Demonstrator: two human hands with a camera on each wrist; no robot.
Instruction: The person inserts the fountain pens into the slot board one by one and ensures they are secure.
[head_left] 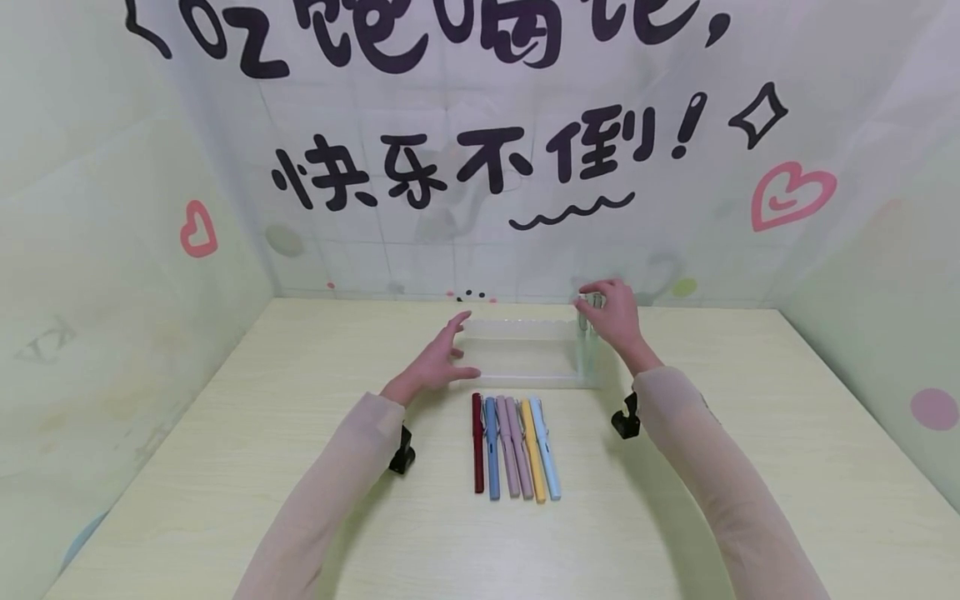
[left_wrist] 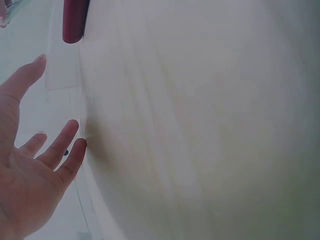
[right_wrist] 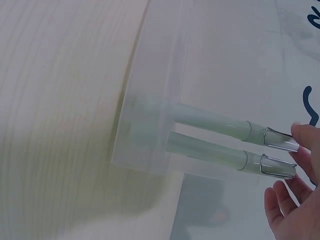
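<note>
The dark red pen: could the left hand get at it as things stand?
Probably yes. The left hand looks empty, its fingers spread, and the dark red pen lies outermost on that side with nothing on top of it.

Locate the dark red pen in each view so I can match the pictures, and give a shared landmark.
Head: dark red pen, leftmost in the row, below centre.
Left wrist: one end only, top edge, left of centre.
Right wrist: not in it.
Shared landmark: translucent pen rack, in all three.
</note>
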